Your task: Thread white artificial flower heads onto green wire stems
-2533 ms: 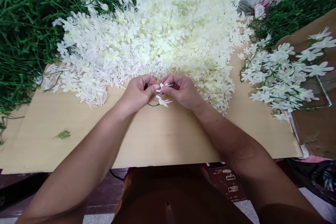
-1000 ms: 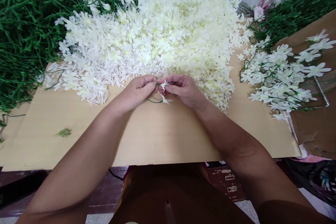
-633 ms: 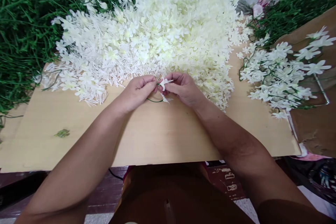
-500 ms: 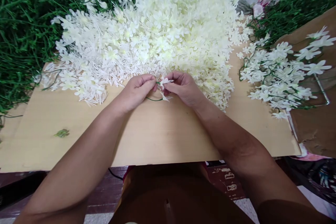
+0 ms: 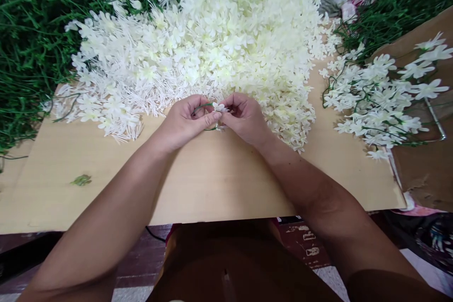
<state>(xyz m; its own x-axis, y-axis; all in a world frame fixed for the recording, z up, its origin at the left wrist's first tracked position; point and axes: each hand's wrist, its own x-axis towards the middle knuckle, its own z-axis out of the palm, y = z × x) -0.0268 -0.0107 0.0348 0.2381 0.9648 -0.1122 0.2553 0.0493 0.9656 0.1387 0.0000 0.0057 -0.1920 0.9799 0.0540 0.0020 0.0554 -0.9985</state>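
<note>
My left hand point(image 5: 187, 120) and my right hand point(image 5: 244, 115) meet over the table, just in front of a big heap of white artificial flowers point(image 5: 226, 33). Between them is a thin green plastic stem point(image 5: 208, 104) that bears a small white flower point(image 5: 220, 107). The left thumb and fingers are closed around the stem, the thumb reaching towards the flower. My right fingertips pinch the white flower at its right side. Below the left thumb a second flower point(image 5: 220, 127) shows in part on the same green piece. The fingertips hide the exact join.
Green plastic stems point(image 5: 31, 47) are piled at the left, with more green stems point(image 5: 406, 7) at the back right. Flowered stems point(image 5: 382, 99) lie at right by a cardboard box point(image 5: 424, 170) and a metal rod point(image 5: 435, 120). A green scrap point(image 5: 82, 180) rests on the table point(image 5: 219, 184).
My left thumb has moved right, up to the flower, and the left fingers have opened into a loop around the stem. The lower flower has drawn in closer beneath the hands.
</note>
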